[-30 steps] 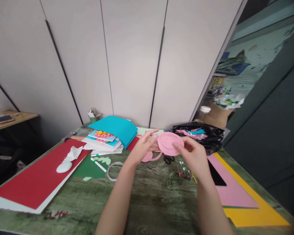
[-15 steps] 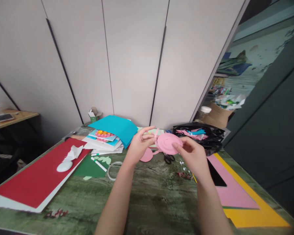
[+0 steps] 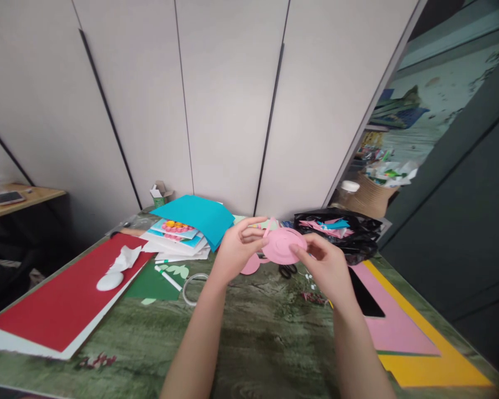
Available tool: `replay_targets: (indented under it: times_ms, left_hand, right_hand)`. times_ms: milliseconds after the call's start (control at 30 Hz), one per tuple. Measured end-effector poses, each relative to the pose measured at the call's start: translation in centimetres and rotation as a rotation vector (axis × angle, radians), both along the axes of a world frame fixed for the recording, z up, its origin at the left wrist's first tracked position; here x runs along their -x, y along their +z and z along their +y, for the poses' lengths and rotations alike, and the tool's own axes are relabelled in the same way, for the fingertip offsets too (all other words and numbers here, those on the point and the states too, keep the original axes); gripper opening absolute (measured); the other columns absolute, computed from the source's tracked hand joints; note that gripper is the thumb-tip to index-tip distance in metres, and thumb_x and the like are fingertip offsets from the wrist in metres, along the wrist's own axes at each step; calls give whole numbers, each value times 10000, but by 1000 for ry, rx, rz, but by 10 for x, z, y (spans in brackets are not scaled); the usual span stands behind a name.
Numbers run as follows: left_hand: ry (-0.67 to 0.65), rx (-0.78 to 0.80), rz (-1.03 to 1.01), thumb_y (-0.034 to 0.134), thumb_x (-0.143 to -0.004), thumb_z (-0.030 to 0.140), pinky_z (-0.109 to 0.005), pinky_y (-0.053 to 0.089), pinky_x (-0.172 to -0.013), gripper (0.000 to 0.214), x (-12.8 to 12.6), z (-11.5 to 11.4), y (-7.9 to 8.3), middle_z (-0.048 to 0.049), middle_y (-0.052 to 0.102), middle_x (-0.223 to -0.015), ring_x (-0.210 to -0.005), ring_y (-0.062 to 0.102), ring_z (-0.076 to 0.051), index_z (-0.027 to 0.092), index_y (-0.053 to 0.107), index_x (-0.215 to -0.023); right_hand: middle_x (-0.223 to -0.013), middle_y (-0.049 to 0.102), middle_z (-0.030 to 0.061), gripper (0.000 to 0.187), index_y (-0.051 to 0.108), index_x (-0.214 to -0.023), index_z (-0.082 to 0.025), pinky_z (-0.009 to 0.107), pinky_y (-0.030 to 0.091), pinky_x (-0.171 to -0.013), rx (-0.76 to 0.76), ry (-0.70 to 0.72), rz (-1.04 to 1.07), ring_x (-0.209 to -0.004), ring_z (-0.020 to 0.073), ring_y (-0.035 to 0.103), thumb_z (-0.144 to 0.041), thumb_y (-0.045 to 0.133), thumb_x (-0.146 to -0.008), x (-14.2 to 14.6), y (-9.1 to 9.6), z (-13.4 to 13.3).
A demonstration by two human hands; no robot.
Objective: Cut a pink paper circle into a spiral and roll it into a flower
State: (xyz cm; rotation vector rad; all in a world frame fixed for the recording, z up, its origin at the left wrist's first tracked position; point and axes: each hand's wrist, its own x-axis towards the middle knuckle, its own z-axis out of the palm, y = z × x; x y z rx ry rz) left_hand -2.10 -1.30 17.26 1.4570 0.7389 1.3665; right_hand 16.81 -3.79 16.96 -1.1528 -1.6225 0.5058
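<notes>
Held up over the middle of the table is a pink paper spiral (image 3: 280,247), cut from a round piece, with a loose strip rising at its left. My left hand (image 3: 239,249) pinches its left edge between thumb and fingers. On the opposite side my right hand (image 3: 322,263) grips it, thumb across the front of the paper. Beneath, on the table, another pink paper piece (image 3: 250,265) lies partly hidden by my left hand. Black-handled scissors (image 3: 288,271) rest just behind the spiral, their blades covered from view.
Left lie red paper (image 3: 70,293), green paper (image 3: 149,284), a marker (image 3: 168,278) and a tape roll (image 3: 187,291). Blue sheets (image 3: 195,213) top a stack at the back. A black bag (image 3: 366,227) holds scraps. Right are a black tablet (image 3: 363,296) and yellow paper (image 3: 436,371).
The spiral has shifted slightly left and down, and my left thumb now overlaps its edge. Both hands keep hold of it.
</notes>
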Motion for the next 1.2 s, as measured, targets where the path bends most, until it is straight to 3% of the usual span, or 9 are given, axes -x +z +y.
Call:
replay_targets:
  times_ms: [300, 433, 567, 667, 733, 833, 933, 1067, 1200]
  left_hand:
    - [80, 3, 3, 715, -663, 252, -266, 537, -695, 404, -2, -1, 1, -27, 709, -761, -720, 652, -145, 161, 615, -1044]
    - [100, 15, 16, 723, -654, 259, -282, 535, -704, 405, -1, -2, 3, -34, 711, -761, -721, 656, -155, 158, 621, -1033]
    - [62, 39, 51, 725, -648, 248, -317, 530, -761, 419, 3, -4, 6, -48, 714, -792, -776, 665, -177, 155, 619, -1042]
    - [26, 38, 77, 730, -642, 232, -328, 525, -789, 405, 5, -3, 5, -51, 717, -804, -797, 668, -181, 157, 627, -1026]
    - [24, 34, 85, 726, -647, 227, -323, 528, -784, 395, 6, -3, 4, -49, 719, -809, -798, 670, -179, 161, 628, -1023]
    - [33, 26, 102, 723, -652, 223, -305, 534, -768, 377, 6, -1, 3, -40, 721, -798, -790, 672, -172, 167, 630, -1013]
    - [62, 25, 107, 721, -653, 224, -294, 537, -758, 357, 6, 0, 2, -34, 719, -782, -780, 672, -167, 163, 629, -993]
    - [97, 16, 106, 707, -667, 229, -303, 535, -765, 347, 5, 1, 0, -42, 717, -794, -782, 671, -171, 156, 625, -996]
    - [100, 10, 118, 703, -673, 249, -311, 529, -781, 357, 5, 2, -1, -54, 713, -822, -805, 667, -176, 155, 624, -1008]
  right_hand:
    - [-860, 649, 33, 206, 612, -887, -193, 293, 463, -719, 31, 48, -39, -784, 177, 590, -376, 589, -797, 2, -1, 1]
    - [-1132, 591, 66, 445, 534, -1147, -237, 372, 441, -885, 4, 30, -63, -1020, 221, 555, -392, 647, -746, -1, -3, 5]
    - [-1407, 371, 70, 728, 358, -1335, -287, 443, 296, -1057, -17, 118, -59, -1278, 247, 365, -411, 688, -699, -10, -7, 11]
    - [-1461, 297, 79, 823, 276, -1387, -290, 452, 255, -1083, 31, 234, -17, -1332, 255, 289, -435, 693, -693, -16, -8, 14]
    - [-1426, 361, 98, 845, 270, -1394, -285, 451, 290, -1063, 87, 316, 11, -1315, 262, 325, -440, 702, -685, -18, -7, 13]
    - [-1311, 501, 99, 776, 332, -1364, -279, 413, 394, -987, 201, 402, 67, -1217, 247, 458, -413, 702, -695, -16, -3, 11]
    - [-1201, 584, 67, 573, 493, -1236, -259, 353, 452, -913, 240, 393, 107, -1085, 214, 556, -357, 699, -710, -10, 1, 9]
    - [-990, 660, 60, 319, 622, -999, -186, 321, 487, -809, 230, 353, 95, -900, 193, 605, -350, 672, -731, -6, -1, 11]
    - [-848, 658, 47, 244, 627, -877, -168, 290, 495, -689, 188, 275, 100, -765, 172, 598, -369, 652, -740, -7, -7, 14]
